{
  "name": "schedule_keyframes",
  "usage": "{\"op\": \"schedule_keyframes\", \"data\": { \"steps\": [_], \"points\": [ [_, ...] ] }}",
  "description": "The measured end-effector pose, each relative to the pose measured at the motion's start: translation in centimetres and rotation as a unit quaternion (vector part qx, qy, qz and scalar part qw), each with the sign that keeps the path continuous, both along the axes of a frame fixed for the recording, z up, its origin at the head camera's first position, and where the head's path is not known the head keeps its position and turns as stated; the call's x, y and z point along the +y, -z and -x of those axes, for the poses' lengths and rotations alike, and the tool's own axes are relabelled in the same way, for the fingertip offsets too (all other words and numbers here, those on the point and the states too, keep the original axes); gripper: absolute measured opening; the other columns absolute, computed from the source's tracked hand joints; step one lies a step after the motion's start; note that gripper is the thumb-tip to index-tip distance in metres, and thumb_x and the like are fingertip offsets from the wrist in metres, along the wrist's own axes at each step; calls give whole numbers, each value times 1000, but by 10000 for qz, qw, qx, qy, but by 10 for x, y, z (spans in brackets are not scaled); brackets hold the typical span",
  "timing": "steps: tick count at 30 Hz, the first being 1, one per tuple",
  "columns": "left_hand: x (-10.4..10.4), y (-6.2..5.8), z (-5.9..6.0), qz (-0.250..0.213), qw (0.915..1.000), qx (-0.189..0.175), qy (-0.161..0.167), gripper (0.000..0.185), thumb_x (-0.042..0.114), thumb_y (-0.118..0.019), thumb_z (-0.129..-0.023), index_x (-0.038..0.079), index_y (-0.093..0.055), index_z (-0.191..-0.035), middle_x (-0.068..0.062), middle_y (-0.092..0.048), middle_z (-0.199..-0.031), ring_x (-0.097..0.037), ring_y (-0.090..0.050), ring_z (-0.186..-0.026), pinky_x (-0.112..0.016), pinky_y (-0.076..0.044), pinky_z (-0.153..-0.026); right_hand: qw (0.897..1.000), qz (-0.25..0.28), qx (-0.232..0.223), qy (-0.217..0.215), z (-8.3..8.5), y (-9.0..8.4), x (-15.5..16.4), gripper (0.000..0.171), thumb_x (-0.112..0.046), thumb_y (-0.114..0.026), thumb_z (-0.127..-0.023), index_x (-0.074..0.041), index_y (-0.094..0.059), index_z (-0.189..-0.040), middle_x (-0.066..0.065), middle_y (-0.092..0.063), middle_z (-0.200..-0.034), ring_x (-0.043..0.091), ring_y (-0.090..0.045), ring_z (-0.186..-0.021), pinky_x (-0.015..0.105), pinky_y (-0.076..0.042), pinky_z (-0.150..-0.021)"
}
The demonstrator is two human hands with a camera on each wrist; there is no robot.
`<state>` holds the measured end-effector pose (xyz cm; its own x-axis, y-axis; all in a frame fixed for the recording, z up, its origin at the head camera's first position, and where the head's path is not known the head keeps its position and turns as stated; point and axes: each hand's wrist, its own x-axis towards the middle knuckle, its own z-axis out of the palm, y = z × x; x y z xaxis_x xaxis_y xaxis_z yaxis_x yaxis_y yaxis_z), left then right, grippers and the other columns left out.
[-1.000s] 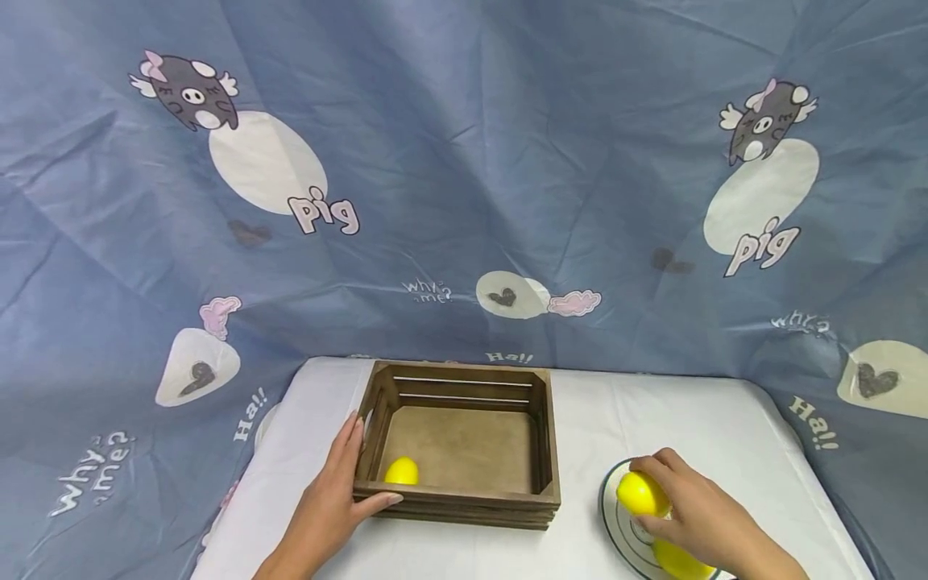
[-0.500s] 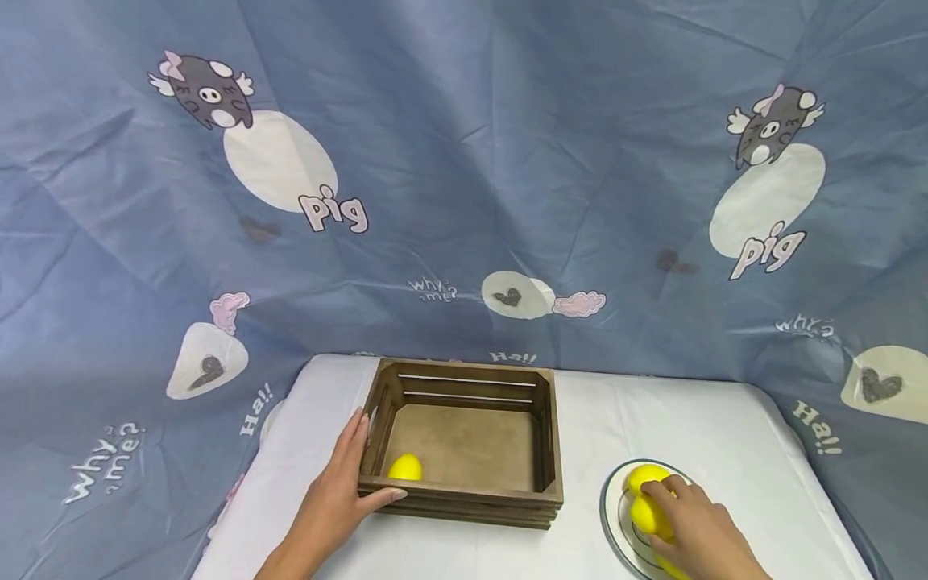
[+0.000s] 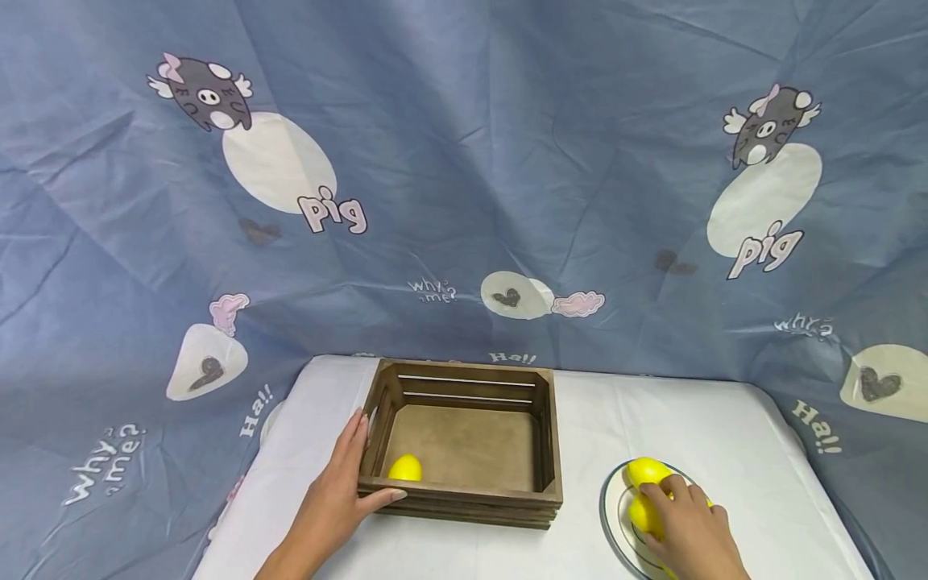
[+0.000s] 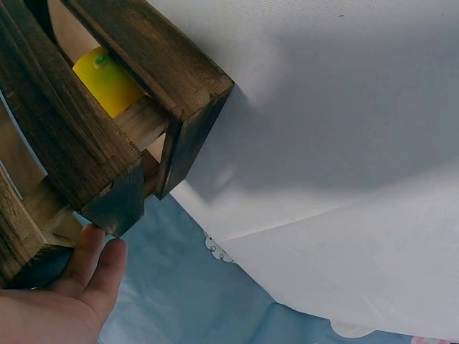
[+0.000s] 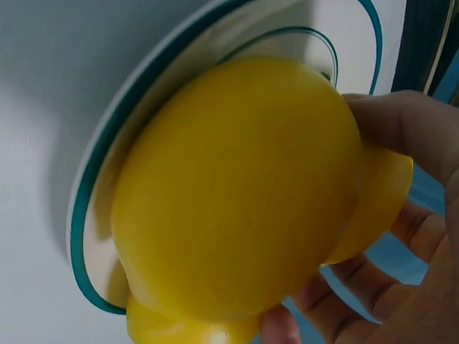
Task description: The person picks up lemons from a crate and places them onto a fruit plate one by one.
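Note:
A brown slatted wooden crate (image 3: 471, 507) stands on a white-covered table, one yellow lemon (image 3: 405, 468) inside near its front left corner. My left hand (image 3: 329, 499) rests on that corner, straight fingers along the left side and thumb on the front; in the left wrist view, fingertips (image 4: 111, 261) touch the corner. At right, my right hand (image 3: 692, 524) holds a lemon (image 3: 645, 516) over a white plate (image 3: 612, 524). Another lemon (image 3: 648, 472) lies just behind it. In the right wrist view a large lemon (image 5: 237, 186) fills the middle, with other lemons partly hidden around it.
A blue cloth (image 3: 464, 177) with pig prints hangs behind the table and down its sides. White tabletop (image 3: 580, 427) lies between the crate and the plate, whose rim carries a dark green ring.
My right hand has shifted down over the plate, and a lemon behind its fingers has come into sight. My left hand and the crate keep their places, apart from a slight view shift.

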<state>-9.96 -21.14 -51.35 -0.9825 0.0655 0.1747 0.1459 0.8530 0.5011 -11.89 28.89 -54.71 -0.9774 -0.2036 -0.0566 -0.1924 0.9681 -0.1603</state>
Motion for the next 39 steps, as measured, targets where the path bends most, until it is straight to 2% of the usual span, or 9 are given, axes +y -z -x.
{"op": "schedule_keyframes", "data": {
  "steps": [10, 16, 20, 24, 29, 31, 33, 37, 39],
  "points": [
    [-1, 0, 2, 106, 9997, 209, 42, 120, 41, -95, -76, 3, -23, -165, -17, -16, -172, -44, -59, -128, -54, -58, -80, 9998, 80, 127, 161, -2, 7, -7, 59, -27, -97, -71, -10, -68, -120, 15, -55, -109, 35, -52, -94, 52, -47, -67],
    [0, 0, 1, 75, 9999, 76, 34, 120, 43, -93, -78, 5, -22, -166, -15, -14, -173, -44, -55, -133, -56, -57, -84, 9993, 168, 232, 246, -5, 9, -10, 66, -28, -98, -68, -7, -66, -122, 19, -54, -112, 39, -51, -95, 56, -49, -68],
    [-1, 1, 1, 54, 9998, 194, 48, 119, 41, -94, -77, 4, -24, -165, -15, -15, -172, -44, -53, -135, -58, -56, -87, 9991, 155, 83, 390, -5, 5, -17, 71, -33, -98, -67, -5, -66, -124, 21, -55, -115, 40, -52, -97, 60, -50, -72],
    [-1, 2, 0, 23, 9995, 306, 53, 118, 40, -95, -76, 3, -26, -164, -14, -17, -172, -44, -53, -134, -59, -56, -88, 9990, 101, -8, 437, -4, 2, -21, 70, -35, -98, -69, -5, -67, -124, 20, -55, -115, 38, -52, -95, 58, -52, -72],
    [-1, 2, -1, -23, 9998, 206, 44, 118, 41, -95, -77, 4, -25, -165, -15, -17, -172, -43, -52, -137, -59, -55, -90, 9992, 110, 61, 387, -6, 2, -21, 70, -36, -97, -70, -4, -67, -124, 19, -55, -114, 36, -53, -94, 54, -52, -69],
    [-1, 3, -1, -48, 9998, 163, 41, 118, 41, -95, -77, 4, -25, -165, -16, -17, -172, -44, -51, -137, -60, -55, -90, 9989, 195, 314, 271, -8, 1, -19, 66, -34, -96, -71, -4, -67, -122, 19, -55, -114, 37, -53, -95, 54, -52, -69],
    [-1, 3, -2, -44, 9999, 93, 20, 119, 40, -95, -77, 4, -24, -165, -16, -15, -172, -44, -52, -136, -60, -55, -89, 9946, 487, 913, 44, -9, 0, -17, 58, -30, -94, -73, -4, -69, -118, 17, -57, -111, 36, -56, -93, 53, -53, -70],
    [-1, 3, -1, -39, 10000, 30, 0, 119, 41, -94, -78, 6, -22, -166, -14, -14, -173, -45, -51, -136, -60, -55, -88, 9713, 1081, 2083, -381, -5, -11, -16, 43, -20, -91, -77, -6, -71, -112, 10, -60, -106, 31, -59, -91, 51, -52, -72],
    [-1, 3, -1, -33, 10000, 66, 4, 119, 41, -94, -78, 6, -22, -166, -14, -13, -173, -45, -52, -136, -60, -56, -88, 9620, 1258, 2367, -524, 0, -20, -16, 42, -18, -90, -78, -6, -71, -113, 9, -61, -107, 31, -59, -92, 51, -52, -75]
  ]
}}
